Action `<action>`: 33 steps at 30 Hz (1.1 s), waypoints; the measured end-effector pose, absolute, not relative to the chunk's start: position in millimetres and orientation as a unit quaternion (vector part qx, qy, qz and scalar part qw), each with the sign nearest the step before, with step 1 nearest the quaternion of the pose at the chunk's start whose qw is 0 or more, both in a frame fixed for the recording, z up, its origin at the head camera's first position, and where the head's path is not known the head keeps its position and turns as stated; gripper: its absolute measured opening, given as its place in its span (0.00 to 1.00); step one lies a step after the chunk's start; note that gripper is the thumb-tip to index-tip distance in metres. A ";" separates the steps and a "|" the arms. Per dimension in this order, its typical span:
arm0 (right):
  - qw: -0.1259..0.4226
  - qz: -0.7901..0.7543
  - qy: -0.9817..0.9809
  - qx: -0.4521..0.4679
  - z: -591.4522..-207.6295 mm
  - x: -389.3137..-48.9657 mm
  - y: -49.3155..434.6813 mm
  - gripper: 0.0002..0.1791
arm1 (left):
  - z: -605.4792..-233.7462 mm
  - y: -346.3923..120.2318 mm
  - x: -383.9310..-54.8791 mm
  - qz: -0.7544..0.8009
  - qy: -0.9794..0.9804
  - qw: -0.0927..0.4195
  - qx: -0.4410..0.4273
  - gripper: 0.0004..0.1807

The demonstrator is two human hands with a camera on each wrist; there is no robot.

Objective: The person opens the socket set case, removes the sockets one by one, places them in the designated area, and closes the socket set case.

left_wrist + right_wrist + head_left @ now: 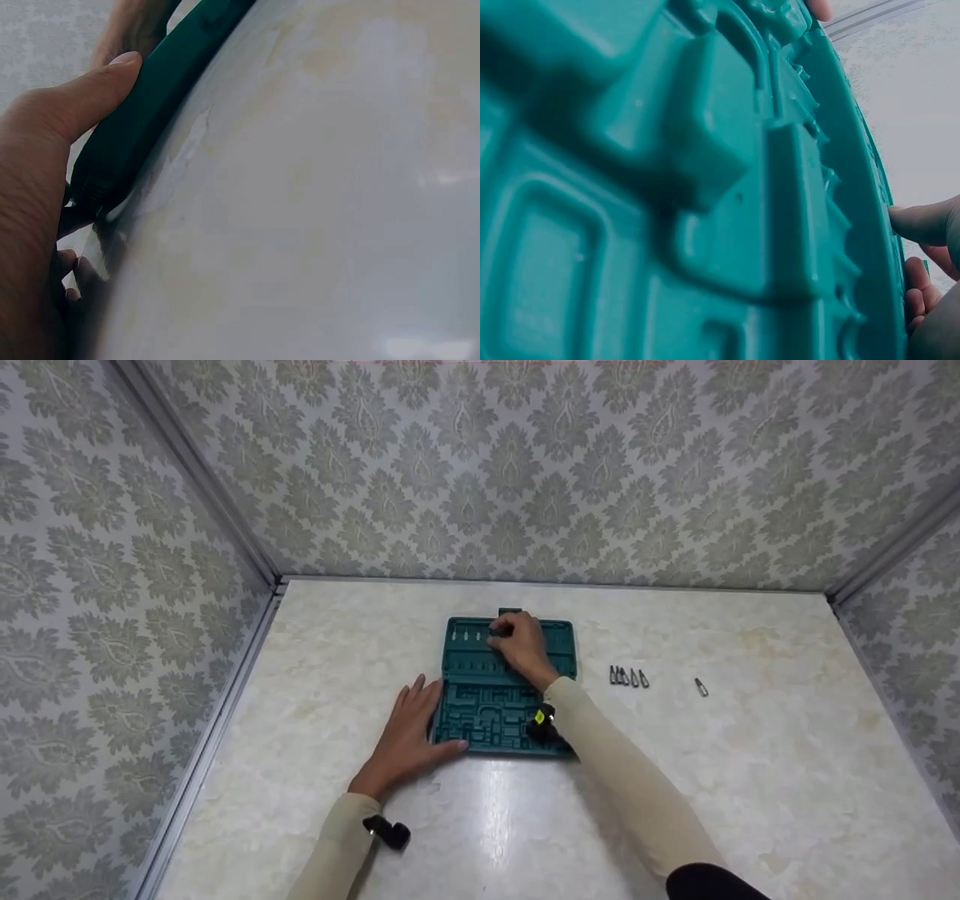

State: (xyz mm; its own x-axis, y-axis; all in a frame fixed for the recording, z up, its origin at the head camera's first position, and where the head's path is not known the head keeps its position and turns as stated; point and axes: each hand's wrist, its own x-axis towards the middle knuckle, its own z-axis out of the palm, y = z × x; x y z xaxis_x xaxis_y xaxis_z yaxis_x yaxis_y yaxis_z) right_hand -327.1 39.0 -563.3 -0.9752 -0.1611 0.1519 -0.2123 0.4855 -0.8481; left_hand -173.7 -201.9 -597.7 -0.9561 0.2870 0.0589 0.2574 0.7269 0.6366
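Head view shows a green case (457, 657) lying open on a pale table (330, 675), its far half beyond the hinge and its near half (480, 714) toward the person. The relation that seems to matter most is between the right hand (527, 649) and a short row of silver bits (466, 636) at the left of the case's far half. The fingertips bend in at the row's right end, and the bits lie with their long axes running near to far, across the line of the row. Something small may sit between finger and thumb, but I cannot tell whether they pinch a bit or have released it.

To the right of the case lie five loose bits (634, 679) bunched together, and one lone bit (702, 688) farther out on that side. These also point roughly away from the person, some slightly tilted. The right hand is the nearer one to them.

At the case's left edge, the left hand (409, 727) has its fingers stretched along the side and its thumb resting on the near edge, without clenching.

As a container, the case carries the silver row in its far half; its near half is moulded with hollows of many shapes, partly covered by the right sleeve (615, 772).
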 end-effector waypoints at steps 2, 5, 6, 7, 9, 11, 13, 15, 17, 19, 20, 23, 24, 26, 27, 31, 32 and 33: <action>0.029 0.494 -0.862 0.111 -563.7 -327.0 39.5 0.08 | -598.1 -201.6 -174.4 0.341 0.928 0.021 0.148 0.70; 0.037 0.493 -0.862 0.113 -564.2 -326.5 39.9 0.08 | -598.8 -201.8 -174.4 0.342 0.928 0.020 0.150 0.70; 0.039 0.493 -0.862 0.113 -564.2 -326.0 40.0 0.08 | -599.0 -201.9 -174.3 0.341 0.928 0.020 0.150 0.70; 0.039 0.495 -0.860 0.114 -564.2 -325.7 39.9 0.08 | -599.1 -202.0 -174.1 0.340 0.928 0.020 0.150 0.70; 0.038 0.501 -0.858 0.113 -564.3 -325.0 39.9 0.08 | -599.6 -202.3 -173.9 0.339 0.929 0.020 0.151 0.69; 0.034 0.509 -0.853 0.111 -564.1 -324.5 40.0 0.07 | -600.0 -202.5 -174.0 0.337 0.929 0.018 0.152 0.69; 0.030 0.520 -0.846 0.111 -563.7 -324.7 40.3 0.08 | -600.2 -202.6 -174.1 0.337 0.929 0.014 0.155 0.68; 0.031 0.536 -0.836 0.110 -562.8 -325.5 41.3 0.08 | -600.3 -202.5 -174.5 0.337 0.928 0.011 0.157 0.68; 0.031 0.557 -0.823 0.107 -560.9 -325.5 43.5 0.08 | -600.7 -202.7 -174.5 0.335 0.929 0.013 0.155 0.68; 0.032 0.575 -0.810 0.108 -558.7 -324.8 47.4 0.09 | -600.6 -202.4 -174.5 0.334 0.930 0.016 0.153 0.68; 0.032 0.582 -0.805 0.111 -557.5 -324.0 50.0 0.10 | -600.5 -202.1 -174.5 0.334 0.930 0.016 0.152 0.68; 0.030 0.588 -0.799 0.122 -554.4 -319.9 58.5 0.10 | -599.8 -201.7 -173.6 0.334 0.930 0.018 0.150 0.68; 0.030 0.587 -0.800 0.126 -553.8 -318.2 61.2 0.09 | -599.5 -201.8 -173.2 0.335 0.930 0.018 0.150 0.69; 0.028 0.579 -0.804 0.133 -552.9 -314.6 66.7 0.08 | -599.4 -202.1 -172.7 0.336 0.930 0.017 0.149 0.68; 0.028 0.575 -0.806 0.136 -552.2 -312.5 69.5 0.07 | -599.4 -202.4 -172.7 0.336 0.930 0.018 0.149 0.68; 0.025 0.564 -0.812 0.145 -550.6 -304.2 81.5 0.07 | -600.2 -203.0 -173.4 0.339 0.929 0.019 0.145 0.69; 0.022 0.564 -0.812 0.146 -550.2 -301.7 85.2 0.08 | -600.5 -203.0 -173.9 0.340 0.929 0.019 0.145 0.69; 0.019 0.564 -0.812 0.148 -549.9 -299.2 89.0 0.09 | -600.5 -203.0 -174.2 0.340 0.929 0.020 0.145 0.69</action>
